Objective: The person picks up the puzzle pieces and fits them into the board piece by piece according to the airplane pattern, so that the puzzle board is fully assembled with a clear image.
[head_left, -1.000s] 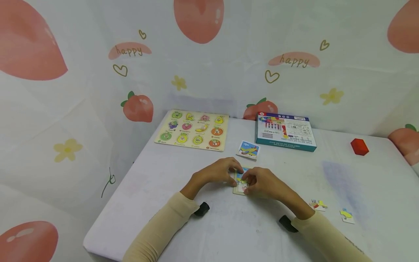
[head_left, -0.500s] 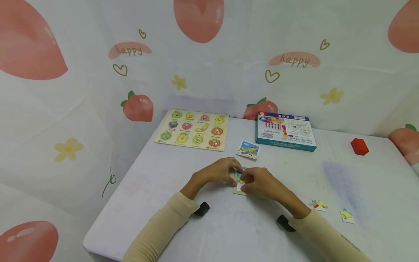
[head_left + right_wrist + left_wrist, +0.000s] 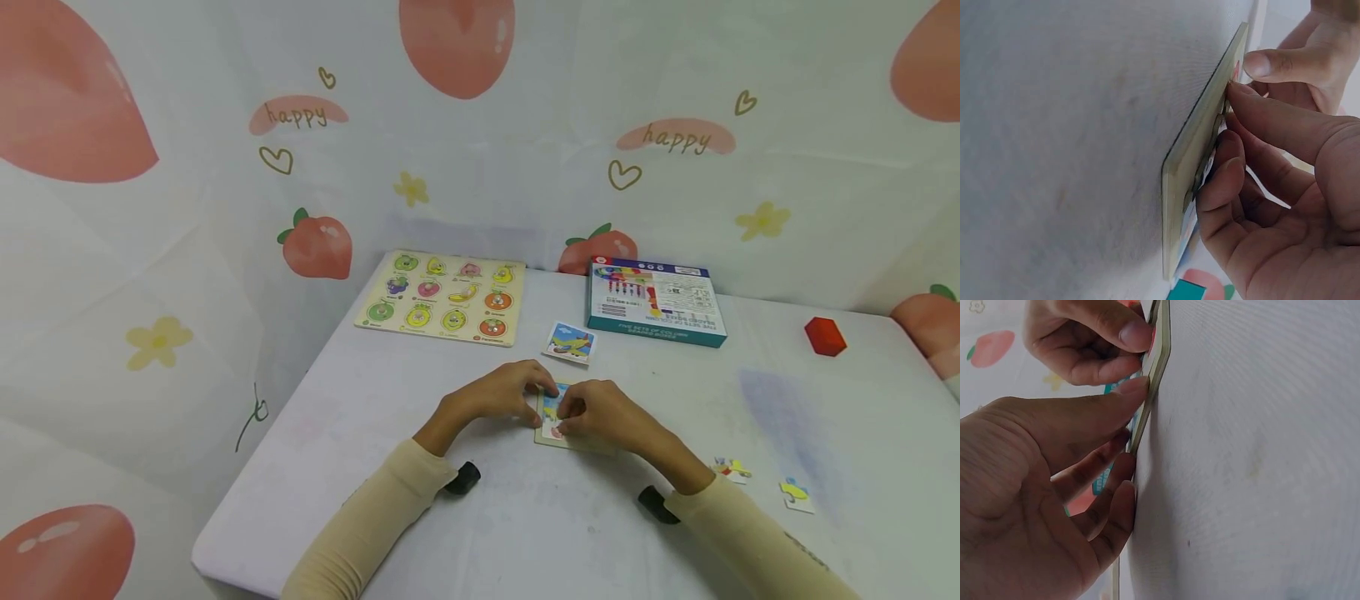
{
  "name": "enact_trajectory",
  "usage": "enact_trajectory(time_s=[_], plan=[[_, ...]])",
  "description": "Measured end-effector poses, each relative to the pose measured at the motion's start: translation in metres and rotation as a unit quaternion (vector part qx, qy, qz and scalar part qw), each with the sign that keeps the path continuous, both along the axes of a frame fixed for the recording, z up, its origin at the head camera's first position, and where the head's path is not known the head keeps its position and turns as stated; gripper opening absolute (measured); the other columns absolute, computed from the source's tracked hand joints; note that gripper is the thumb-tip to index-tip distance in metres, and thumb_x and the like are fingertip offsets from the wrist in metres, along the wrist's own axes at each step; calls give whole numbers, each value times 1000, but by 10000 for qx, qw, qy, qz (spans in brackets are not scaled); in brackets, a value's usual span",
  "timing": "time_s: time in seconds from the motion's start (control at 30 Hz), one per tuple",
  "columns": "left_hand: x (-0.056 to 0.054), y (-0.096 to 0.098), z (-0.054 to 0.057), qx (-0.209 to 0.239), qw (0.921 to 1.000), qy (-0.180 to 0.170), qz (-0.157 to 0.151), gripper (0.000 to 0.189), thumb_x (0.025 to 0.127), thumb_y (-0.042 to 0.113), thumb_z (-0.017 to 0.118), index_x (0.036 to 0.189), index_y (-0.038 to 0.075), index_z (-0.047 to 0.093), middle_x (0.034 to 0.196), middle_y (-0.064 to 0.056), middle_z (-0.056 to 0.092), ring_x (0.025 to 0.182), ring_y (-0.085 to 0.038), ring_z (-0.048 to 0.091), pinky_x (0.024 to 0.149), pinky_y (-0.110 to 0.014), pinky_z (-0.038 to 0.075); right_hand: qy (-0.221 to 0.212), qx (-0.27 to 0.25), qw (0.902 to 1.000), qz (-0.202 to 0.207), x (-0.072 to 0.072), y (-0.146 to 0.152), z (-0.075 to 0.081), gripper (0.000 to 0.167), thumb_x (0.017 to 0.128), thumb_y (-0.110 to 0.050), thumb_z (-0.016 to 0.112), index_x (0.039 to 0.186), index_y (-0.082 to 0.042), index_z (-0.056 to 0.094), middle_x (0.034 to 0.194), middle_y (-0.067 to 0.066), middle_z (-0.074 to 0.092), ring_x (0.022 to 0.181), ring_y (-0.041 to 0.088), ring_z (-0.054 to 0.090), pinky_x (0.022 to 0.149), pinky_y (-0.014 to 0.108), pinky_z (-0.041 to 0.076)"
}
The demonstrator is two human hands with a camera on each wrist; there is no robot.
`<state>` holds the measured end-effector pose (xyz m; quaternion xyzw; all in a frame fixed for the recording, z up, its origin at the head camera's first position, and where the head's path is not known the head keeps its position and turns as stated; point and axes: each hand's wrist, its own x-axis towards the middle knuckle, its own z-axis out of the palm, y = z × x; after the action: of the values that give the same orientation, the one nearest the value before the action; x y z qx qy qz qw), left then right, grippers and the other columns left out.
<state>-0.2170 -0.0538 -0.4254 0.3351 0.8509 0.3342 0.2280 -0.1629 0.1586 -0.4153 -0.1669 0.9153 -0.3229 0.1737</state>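
Observation:
A small jigsaw puzzle tray with a pale rim lies flat on the white table, its bright picture partly covered by both hands. My left hand holds the tray's left side, thumb at the near edge and fingers further along. Over the tray's right part, my right hand pinches a puzzle piece between thumb and bent fingers, low in the frame; its picture is mostly hidden. Two loose puzzle pieces, one multicoloured and one with yellow, lie to the right. Behind the tray is a square airplane picture.
A wooden fruit board lies at the back left. Beside it at the back stands a flat teal-edged box. A red block sits far right. A cloth printed with peaches hangs behind the table.
My right hand shifts slightly left over the tray, then back a little to the right and up, showing more of the picture. My left hand stays in place.

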Motion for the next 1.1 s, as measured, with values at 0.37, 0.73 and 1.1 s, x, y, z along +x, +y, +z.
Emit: enact_trajectory(time_s=[0.37, 0.73, 1.1], plan=[[1, 4, -4, 104, 9999, 8, 115, 31, 90, 12, 86, 119, 11, 75, 128, -1, 64, 117, -16, 57, 108, -31, 47, 47, -78, 9999, 78, 3, 6, 4, 11, 94, -12, 80, 104, -9, 80, 89, -4, 71, 88, 16, 60, 84, 36, 53], [2, 9, -10, -115, 9993, 341, 51, 14, 89, 14, 87, 100, 17, 81, 130, 0, 59, 116, -14, 56, 104, -28, 48, 242, -96, 9988, -413, 17, 50, 13, 25, 95, -23, 79, 114, -8, 77, 91, -1, 67, 87, 18, 58, 73, 31, 50], [7, 11, -5, -333, 9984, 437, 105, 18, 85, 21, 92, 101, 21, 82, 135, 1, 56, 129, -18, 49, 110, -34, 44, 140, 176, 9968, -767, 46, 125, 20, 40, 92, -25, 84, 125, -6, 74, 100, -1, 70, 95, 19, 60, 73, 27, 53]])
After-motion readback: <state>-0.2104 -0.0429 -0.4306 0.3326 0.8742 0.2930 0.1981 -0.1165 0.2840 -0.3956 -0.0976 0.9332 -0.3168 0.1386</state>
